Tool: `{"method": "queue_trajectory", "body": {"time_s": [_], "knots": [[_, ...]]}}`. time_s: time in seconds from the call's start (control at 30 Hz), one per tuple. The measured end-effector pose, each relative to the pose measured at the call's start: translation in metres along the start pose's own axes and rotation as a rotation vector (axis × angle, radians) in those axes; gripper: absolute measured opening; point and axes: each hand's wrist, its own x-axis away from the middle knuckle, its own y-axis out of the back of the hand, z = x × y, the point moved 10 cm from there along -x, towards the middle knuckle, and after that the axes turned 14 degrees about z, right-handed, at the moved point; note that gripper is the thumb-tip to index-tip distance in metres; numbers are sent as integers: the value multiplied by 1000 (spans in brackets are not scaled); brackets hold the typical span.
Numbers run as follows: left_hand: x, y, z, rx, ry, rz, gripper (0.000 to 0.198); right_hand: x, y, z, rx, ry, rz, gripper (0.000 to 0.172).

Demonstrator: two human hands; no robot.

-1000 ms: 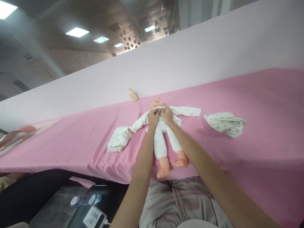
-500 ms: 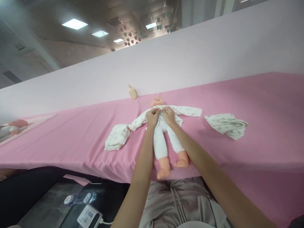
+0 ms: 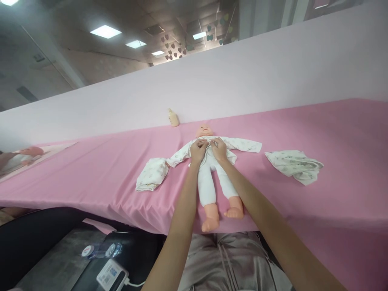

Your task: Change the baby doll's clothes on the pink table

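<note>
A baby doll [image 3: 207,194] lies on its back, head toward the wall and bare feet toward me. It wears white leggings and a printed baby shirt [image 3: 247,144] with the sleeves spread to both sides. My left hand [image 3: 198,150] is closed in a pinch on the upper front of the shirt, just below the doll's chin. Close beside it, my right hand [image 3: 218,149] pinches the same part of the shirt, fingertips almost meeting. A thin pale loop, like a tie string, hangs below the fingers. The exact bit of cloth or string between the fingertips is too small to make out.
On the pink-covered table [image 3: 100,165] lie a folded printed cloth [image 3: 152,173] at left and a crumpled one [image 3: 295,165] at right. A pump bottle [image 3: 173,118] stands by the white wall. Another doll [image 3: 26,157] lies far left. Below are bottles and a white device [image 3: 112,275].
The camera view has shifted slightly, so the scene sits a little further right. Both hands stay pinched at the shirt front, with only small finger movements.
</note>
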Motion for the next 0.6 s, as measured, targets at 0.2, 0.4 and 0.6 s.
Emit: {"method": "queue_trajectory", "body": {"time_s": [0.2,0.4,0.6], "knots": [[0,4,7,-13,26,-21,20,0,-3,5,82,7,34,29],[-1,5,11,7,61,-32,23,0,-13,10,170,10,110,8],[0,4,9,24,48,-24,27,2,-15,9,210,-35,131,11]]}}
